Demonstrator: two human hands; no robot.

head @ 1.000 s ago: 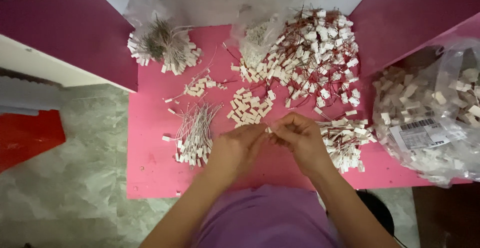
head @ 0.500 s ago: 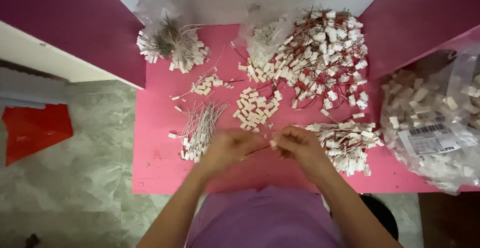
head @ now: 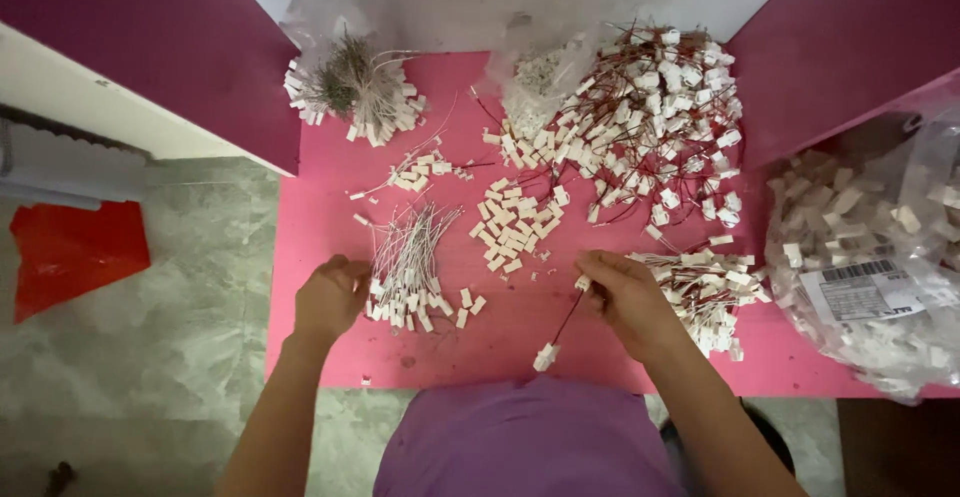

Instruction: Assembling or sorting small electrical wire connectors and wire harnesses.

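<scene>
— Hands, what have they got?
— Right hand [head: 628,297] pinches a red wire [head: 566,319], lower centre. Left hand [head: 330,295] curls closed on the white wires [head: 408,262], centre-left on the pink surface [head: 330,207].

A short red wire [head: 565,322] with a small white plug at each end hangs slanted from the pinched fingertips of the right hand [head: 630,302], its lower plug resting on the pink table at about 7 o'clock from that hand. At 9 o'clock from it, well apart, a loose bundle of thin white wires [head: 408,267] with white plugs lies fanned on the table, its lower left edge touched by the left hand [head: 330,297].
</scene>
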